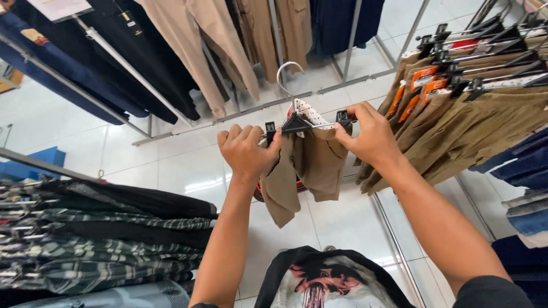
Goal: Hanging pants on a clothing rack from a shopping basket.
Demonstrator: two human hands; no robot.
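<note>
The khaki shorts hang from a black clip hanger that I hold up in front of me, above the white tiled floor, between the racks. My left hand is clenched around the left clip and the waistband corner under it; my right hand pinches the right clip, fingers closed on it and the cloth. The waistband sags and bunches between the two clips, with a white dotted lining showing at the top, and one leg folds down lower than the other. The metal hook stands free above, caught on nothing. I judge the step in hand to be fixing the shorts in the clips, and it looks only partly done, since the waist is not yet drawn flat. The next move, as I see it, calls for pulling the band taut sideways and seating each edge square in its clip, without letting either side slip out. To my right, a rail of olive-brown shorts on like hangers with orange tags hangs near. Tan trousers and dark ones hang on the far rail, and plaid shirts lie low on my left.
</note>
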